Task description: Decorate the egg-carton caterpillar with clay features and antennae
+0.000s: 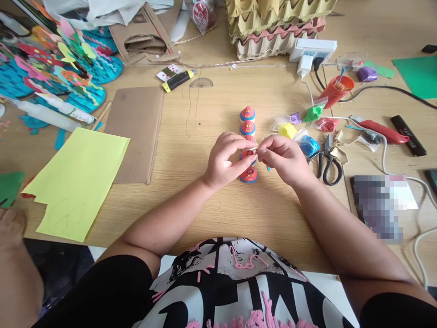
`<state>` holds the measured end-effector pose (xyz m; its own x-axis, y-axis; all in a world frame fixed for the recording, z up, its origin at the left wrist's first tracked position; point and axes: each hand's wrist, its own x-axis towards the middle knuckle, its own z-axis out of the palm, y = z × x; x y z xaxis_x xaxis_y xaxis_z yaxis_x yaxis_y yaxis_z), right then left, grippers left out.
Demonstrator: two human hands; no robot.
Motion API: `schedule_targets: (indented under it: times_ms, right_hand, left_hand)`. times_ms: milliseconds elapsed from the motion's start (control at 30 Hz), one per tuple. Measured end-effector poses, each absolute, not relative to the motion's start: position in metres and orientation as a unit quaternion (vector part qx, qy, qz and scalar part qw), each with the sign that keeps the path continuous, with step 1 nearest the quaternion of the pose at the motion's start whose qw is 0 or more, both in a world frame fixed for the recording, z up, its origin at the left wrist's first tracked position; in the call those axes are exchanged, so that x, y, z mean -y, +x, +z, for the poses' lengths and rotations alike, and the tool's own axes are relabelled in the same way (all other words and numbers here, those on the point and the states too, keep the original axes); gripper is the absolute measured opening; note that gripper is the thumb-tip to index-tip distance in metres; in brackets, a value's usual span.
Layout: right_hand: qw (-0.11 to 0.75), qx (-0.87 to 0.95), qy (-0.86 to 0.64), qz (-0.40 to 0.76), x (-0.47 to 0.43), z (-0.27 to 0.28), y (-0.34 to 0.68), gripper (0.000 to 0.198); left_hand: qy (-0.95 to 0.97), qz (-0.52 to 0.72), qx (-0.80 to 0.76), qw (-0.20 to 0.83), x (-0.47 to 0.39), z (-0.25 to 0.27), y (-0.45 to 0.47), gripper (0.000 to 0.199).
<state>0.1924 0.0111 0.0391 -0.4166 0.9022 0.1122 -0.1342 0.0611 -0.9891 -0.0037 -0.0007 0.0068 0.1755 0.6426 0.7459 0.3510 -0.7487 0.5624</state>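
Note:
My left hand (227, 160) and my right hand (285, 158) meet above the middle of the table, thumbs and forefingers pinched. Something tiny and pale shows between the fingertips, too small to name. Beneath them stands a column of several small red and blue clay figures (247, 129) with yellow smiling faces; my fingers partly hide the middle ones. A bit of something blue (268, 168) peeks out under my right hand. Close to that hand lie small bags of blue clay (309, 146) and yellow clay (287, 130), and black-handled scissors (328, 159).
Yellow paper (82, 182) and a cardboard sheet (134, 132) lie at left, near colourful paper crafts (78, 84). Egg trays (273, 27) and a power strip (316, 48) stand at the back. To the right are a red cup (336, 91), cables and a utility knife (384, 130). Another person's arm (20, 264) rests at far left.

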Motion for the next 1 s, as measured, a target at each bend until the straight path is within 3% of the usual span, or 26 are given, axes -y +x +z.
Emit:
schedule_targets:
  times_ms: [167, 367, 667, 1000]
  right_hand:
    - [0.421, 0.605, -0.328, 0.59, -0.01, 0.041, 0.192, 0.041]
    - [0.407, 0.588, -0.341, 0.609, -0.011, 0.039, 0.193, 0.053]
    - [0.424, 0.578, -0.328, 0.615, -0.011, 0.037, 0.19, 0.038]
    - [0.438, 0.543, -0.375, 0.61, -0.014, 0.031, 0.195, 0.051]
  left_hand:
    - [0.755, 0.553, -0.329, 0.13, 0.001, 0.008, -0.003, 0.006]
    - [0.741, 0.539, -0.378, 0.136, 0.0, 0.008, -0.004, 0.013]
    - [0.732, 0.562, -0.354, 0.151, 0.001, 0.008, -0.004, 0.012]
    - [0.695, 0.579, -0.402, 0.141, 0.0, 0.005, -0.005, 0.017]
